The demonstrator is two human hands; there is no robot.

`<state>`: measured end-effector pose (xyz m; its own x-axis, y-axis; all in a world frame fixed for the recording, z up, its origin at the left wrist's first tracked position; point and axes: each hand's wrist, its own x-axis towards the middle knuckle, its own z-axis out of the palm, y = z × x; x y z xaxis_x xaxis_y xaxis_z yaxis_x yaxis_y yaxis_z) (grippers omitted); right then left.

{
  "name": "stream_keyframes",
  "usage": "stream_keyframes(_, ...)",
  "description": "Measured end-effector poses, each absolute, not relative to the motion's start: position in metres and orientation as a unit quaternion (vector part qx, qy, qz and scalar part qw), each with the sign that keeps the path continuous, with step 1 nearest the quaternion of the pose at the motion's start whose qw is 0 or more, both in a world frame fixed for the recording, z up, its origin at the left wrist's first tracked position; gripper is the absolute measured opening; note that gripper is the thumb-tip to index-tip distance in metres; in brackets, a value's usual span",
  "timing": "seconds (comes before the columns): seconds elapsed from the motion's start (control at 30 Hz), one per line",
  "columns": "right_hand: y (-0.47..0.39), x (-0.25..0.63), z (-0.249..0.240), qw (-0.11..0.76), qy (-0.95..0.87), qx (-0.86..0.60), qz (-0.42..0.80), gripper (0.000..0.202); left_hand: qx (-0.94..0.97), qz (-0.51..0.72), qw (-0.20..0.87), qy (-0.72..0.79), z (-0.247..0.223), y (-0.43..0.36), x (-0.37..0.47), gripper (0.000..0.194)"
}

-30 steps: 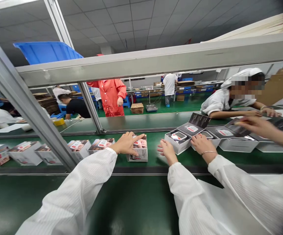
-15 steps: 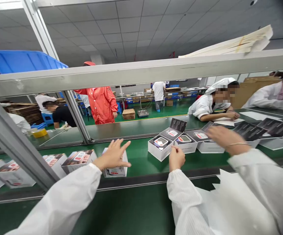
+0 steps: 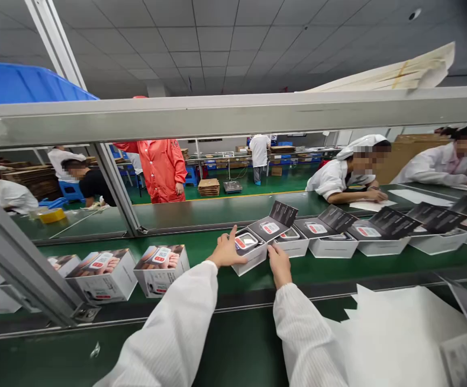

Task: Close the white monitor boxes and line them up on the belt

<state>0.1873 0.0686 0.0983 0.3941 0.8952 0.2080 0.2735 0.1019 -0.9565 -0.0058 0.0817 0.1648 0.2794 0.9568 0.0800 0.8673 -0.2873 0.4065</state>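
An open white box [image 3: 250, 264] with a dark printed lid folded back stands turned at an angle on the green conveyor belt. Inside it lies a device with a rounded grey screen [image 3: 246, 241]. My left hand [image 3: 228, 250] grips the box's left corner, thumb along the front wall and fingers toward the back. At the front right corner, my right hand [image 3: 279, 265] has its fingers closed on the box edge; the fingertips are partly hidden. Directly right of it sits another open box [image 3: 294, 248], close to my right hand.
Closed printed boxes [image 3: 161, 271] stand along the belt to the left, behind a metal post [image 3: 23, 258]. More open boxes [image 3: 334, 248] line the right. White sheets [image 3: 403, 333] lie at the near right. A metal rail [image 3: 233, 115] crosses above; co-workers sit across the line.
My left hand has left a closed box and moved right onto the open box. The open box sits further left in view, my right hand with it. A co-worker's hand at right is gone.
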Motion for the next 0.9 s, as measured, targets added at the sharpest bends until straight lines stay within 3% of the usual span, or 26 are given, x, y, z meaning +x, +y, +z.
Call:
stream_keyframes(0.17,0.056,0.146,0.105,0.583,-0.444,-0.583,0.351,0.053,0.785,0.174,0.116,0.583,0.168,0.038,-0.046,0.124)
stream_keyframes(0.23,0.046,0.135,0.106,0.584,-0.484,-0.559,0.336,0.054,0.76,0.198,0.076,0.614,0.168,0.007,-0.045,0.097)
stream_keyframes(0.33,0.033,0.126,0.106,0.549,-0.579,-0.514,0.315,0.058,0.75,0.208,0.04,0.627,0.172,-0.042,-0.035,0.037)
stream_keyframes(0.4,0.029,0.125,0.107,0.507,-0.617,-0.513,0.315,0.061,0.772,0.215,0.011,0.598,0.174,-0.061,-0.028,0.026)
stream_keyframes(0.47,0.027,0.123,0.107,0.477,-0.63,-0.526,0.316,0.059,0.777,0.248,-0.03,0.577,0.173,-0.061,-0.027,0.031)
stream_keyframes(0.5,0.027,0.122,0.107,0.474,-0.634,-0.523,0.317,0.057,0.768,0.268,-0.035,0.58,0.17,-0.054,-0.029,0.043)
stream_keyframes(0.57,0.028,0.119,0.106,0.48,-0.641,-0.502,0.327,0.054,0.737,0.295,0.01,0.607,0.157,-0.034,-0.036,0.072)
stream_keyframes(0.63,0.028,0.114,0.104,0.489,-0.636,-0.485,0.349,0.052,0.718,0.298,0.075,0.625,0.14,-0.015,-0.048,0.089)
stream_keyframes(0.77,0.031,0.109,0.103,0.507,-0.602,-0.49,0.376,0.051,0.74,0.287,0.102,0.599,0.119,-0.008,-0.078,0.101)
stream_keyframes(0.9,0.039,0.103,0.104,0.536,-0.569,-0.482,0.396,0.05,0.811,0.237,0.065,0.531,0.142,-0.022,-0.109,0.11)
